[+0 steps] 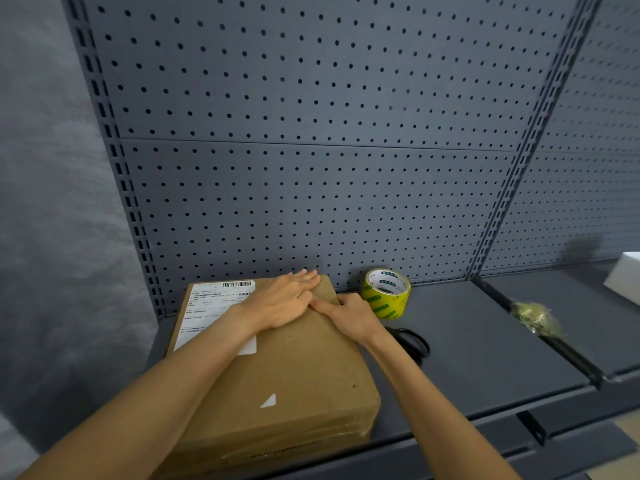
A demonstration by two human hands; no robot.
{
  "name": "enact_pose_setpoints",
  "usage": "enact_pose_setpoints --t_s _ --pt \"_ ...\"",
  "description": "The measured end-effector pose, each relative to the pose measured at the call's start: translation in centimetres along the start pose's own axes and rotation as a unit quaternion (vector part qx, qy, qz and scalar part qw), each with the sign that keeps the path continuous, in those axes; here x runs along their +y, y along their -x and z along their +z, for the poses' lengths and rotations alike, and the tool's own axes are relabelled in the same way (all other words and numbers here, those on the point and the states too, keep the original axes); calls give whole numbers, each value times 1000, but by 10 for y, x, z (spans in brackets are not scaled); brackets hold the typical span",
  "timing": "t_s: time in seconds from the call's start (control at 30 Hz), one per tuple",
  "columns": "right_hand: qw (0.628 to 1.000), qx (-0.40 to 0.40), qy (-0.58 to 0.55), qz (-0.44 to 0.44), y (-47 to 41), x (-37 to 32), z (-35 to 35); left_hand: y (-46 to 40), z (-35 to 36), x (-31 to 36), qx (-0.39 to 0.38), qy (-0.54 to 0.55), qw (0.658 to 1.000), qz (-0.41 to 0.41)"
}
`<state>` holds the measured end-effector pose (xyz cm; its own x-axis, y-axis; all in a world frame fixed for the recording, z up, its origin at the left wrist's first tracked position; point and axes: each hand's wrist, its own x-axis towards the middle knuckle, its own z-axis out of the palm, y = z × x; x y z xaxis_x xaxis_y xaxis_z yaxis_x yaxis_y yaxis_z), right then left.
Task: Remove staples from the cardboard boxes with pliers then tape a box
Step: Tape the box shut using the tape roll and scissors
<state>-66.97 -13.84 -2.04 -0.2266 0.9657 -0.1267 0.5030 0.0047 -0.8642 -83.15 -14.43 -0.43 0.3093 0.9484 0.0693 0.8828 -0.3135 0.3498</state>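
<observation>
Pegboard shelf (467,341) carries closed cardboard box (294,368), near left end. Left hand (287,303) lies flat on far lid, fingers straight, together, likely holding flap down. Right hand (349,315) presses forefinger along far right edge. Yellow tape roll (386,294), black scissors (414,341) just beside box, probably staged for sealing.

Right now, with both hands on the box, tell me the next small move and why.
Probably reach the right hand to the tape just beside it. Both hands, the left hand flat, press the box top at its far edge, and neither holds a tool.
</observation>
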Motion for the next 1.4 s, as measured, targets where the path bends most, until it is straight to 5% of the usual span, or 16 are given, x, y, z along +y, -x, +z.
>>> enact_pose_setpoints --t_s 0.23,0.4,0.63,0.83,0.97,1.13,1.4 --pt "999 -24 -35 28 -1 4 3 19 -4 -3 49 2 998 41" --pt "999 -17 -44 7 4 2 5 17 -1 -1 61 -12 998 -10" --pt "976 -43 166 -134 4 -5 -1 12 1 -1 25 -45 998 -47" --pt "951 -14 206 -231 13 1 2 12 2 -3 31 -50 997 -47" --pt "968 -16 164 -187 14 0 0 12 2 -2 28 -48 998 -44" --pt "997 -65 -24 -36 5 -2 -4 7 0 -4 25 -45 998 -41" --pt "998 -34 -45 -39 -7 -3 1 -2 -3 -14 47 -61 995 -57"
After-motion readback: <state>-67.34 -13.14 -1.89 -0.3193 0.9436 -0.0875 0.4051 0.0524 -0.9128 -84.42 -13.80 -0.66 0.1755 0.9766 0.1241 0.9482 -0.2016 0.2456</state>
